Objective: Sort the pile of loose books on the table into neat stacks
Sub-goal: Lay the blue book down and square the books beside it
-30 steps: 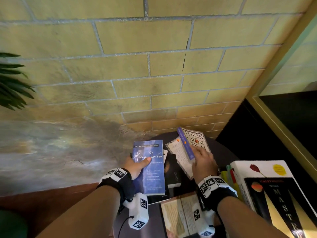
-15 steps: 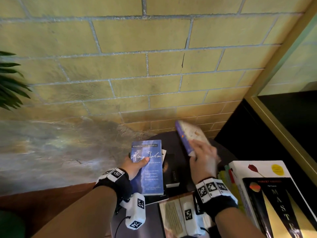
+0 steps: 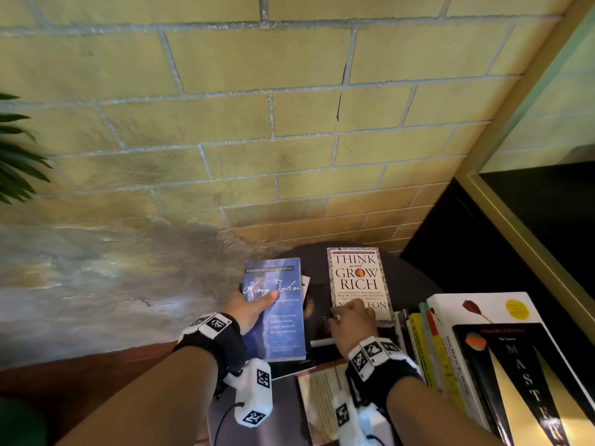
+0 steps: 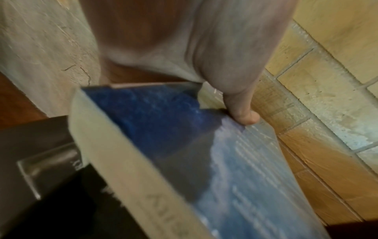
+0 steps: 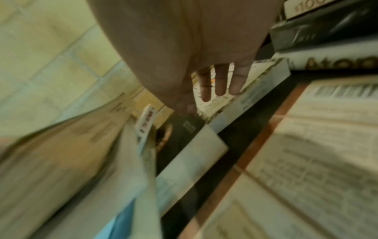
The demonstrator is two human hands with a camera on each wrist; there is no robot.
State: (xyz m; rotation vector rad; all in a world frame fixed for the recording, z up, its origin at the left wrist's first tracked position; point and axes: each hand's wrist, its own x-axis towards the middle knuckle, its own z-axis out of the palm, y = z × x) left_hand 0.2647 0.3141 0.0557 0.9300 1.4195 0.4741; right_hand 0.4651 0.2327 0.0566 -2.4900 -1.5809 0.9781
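Pictured on a small round dark table point(image 3: 415, 278) set against a yellow-painted brick wall point(image 3: 289, 107): loose paperbacks mid-sort. Left hand point(image 3: 249, 309) gripping the blue paperback titled "King John" point(image 3: 283, 329) at its left edge, thumb point(image 4: 244, 115) pressed down on the cover, remaining fingers tucked beneath and out of sight. Lying under that volume at the table's left side, a black-covered book point(image 3: 318, 310) with a pale page edge. Right hand point(image 3: 352, 321) resting flat, fingers point(image 5: 220, 84) straight and slightly parted, on the near end of the cream-covered paperback titled "Think and Grow Rich" point(image 3: 357, 278), face up toward the table's far edge, close to the wall. At the near edge, under the right wrist, a cream-and-orange back cover with printed text and a barcode point(image 5: 319, 145). Along the table's right edge, a row of upright books point(image 3: 428, 349) showing yellow, green and red spines, topped by a large white book bearing a red rose point(image 3: 483, 312) and a black-and-gold book lettered "Mastery" point(image 3: 528, 387). Both wrists strapped with black bands carrying white tracking markers point(image 3: 214, 323). Green palm fronds point(image 3: 16, 149) visible at far left.
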